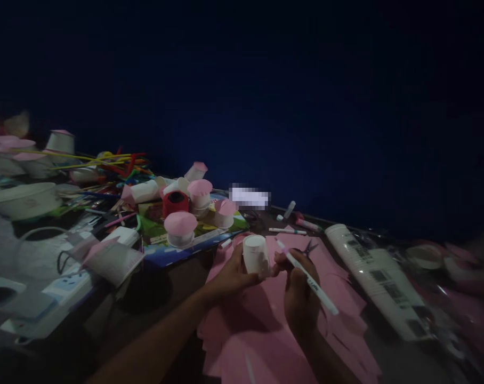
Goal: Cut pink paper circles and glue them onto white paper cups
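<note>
My left hand [234,274] is wrapped round a small white paper cup [255,255] that stands upright, bottom or lid side up; I cannot tell which. My right hand [301,290] holds a white marker [312,282] between its fingers, the pinkish tip pointing up and left near the cup. Its fingertips are close to the cup's right side. Beneath both hands lie stacked sheets of pink paper [261,341]. Scissors [309,248] lie on the paper just behind my right hand.
Cups with pink paper tops [180,224] and a red roll [175,204] stand on a colourful book [158,257] at centre left. Farther left are pipe cleaners [122,160], a bowl [24,201] and a power strip [66,288]. Wrapped cup stacks [378,277] lie on the right.
</note>
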Demonstrator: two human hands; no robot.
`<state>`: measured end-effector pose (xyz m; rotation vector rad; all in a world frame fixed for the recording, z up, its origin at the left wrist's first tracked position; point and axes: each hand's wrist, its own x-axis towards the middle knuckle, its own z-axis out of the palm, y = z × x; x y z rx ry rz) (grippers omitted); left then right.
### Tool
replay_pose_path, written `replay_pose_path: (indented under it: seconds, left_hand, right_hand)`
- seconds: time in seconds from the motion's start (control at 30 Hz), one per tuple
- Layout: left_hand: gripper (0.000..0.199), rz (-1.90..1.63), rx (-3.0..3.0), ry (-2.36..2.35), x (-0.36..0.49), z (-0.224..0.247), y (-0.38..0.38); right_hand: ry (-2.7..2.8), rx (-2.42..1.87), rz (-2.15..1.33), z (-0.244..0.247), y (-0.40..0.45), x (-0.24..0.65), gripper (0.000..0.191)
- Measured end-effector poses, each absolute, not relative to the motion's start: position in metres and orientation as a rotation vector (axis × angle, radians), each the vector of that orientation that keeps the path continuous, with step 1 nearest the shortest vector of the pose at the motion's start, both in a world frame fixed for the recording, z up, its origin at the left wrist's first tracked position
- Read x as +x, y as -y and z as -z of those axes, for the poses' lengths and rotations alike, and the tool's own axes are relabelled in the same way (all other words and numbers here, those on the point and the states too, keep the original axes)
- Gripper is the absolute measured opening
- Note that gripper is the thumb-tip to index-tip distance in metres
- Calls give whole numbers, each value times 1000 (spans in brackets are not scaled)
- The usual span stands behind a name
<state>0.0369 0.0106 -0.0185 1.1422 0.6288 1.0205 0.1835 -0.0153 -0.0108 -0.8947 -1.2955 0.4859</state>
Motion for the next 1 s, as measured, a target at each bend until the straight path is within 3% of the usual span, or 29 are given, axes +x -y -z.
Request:
replay_pose_path:
  seconds: [0.13, 0.33, 0.83, 1.0]
  left_hand:
    - [69, -1035, 997, -550, 34, 19, -15]
    - [52, -967, 845, -374, 31, 15, -16]
    - [56, -1004, 964, -447, 32, 25, -28]
    - [51, -1008, 922, -402, 30, 23, -30]
  right_hand:
    - [1073, -944, -653, 20, 6, 182, 26]
    - [1049, -937, -737, 28, 11, 175, 28]
    - [1674, -830, -136, 17, 35, 170, 32]
    - [1613, -826, -165, 17, 33, 172, 31]
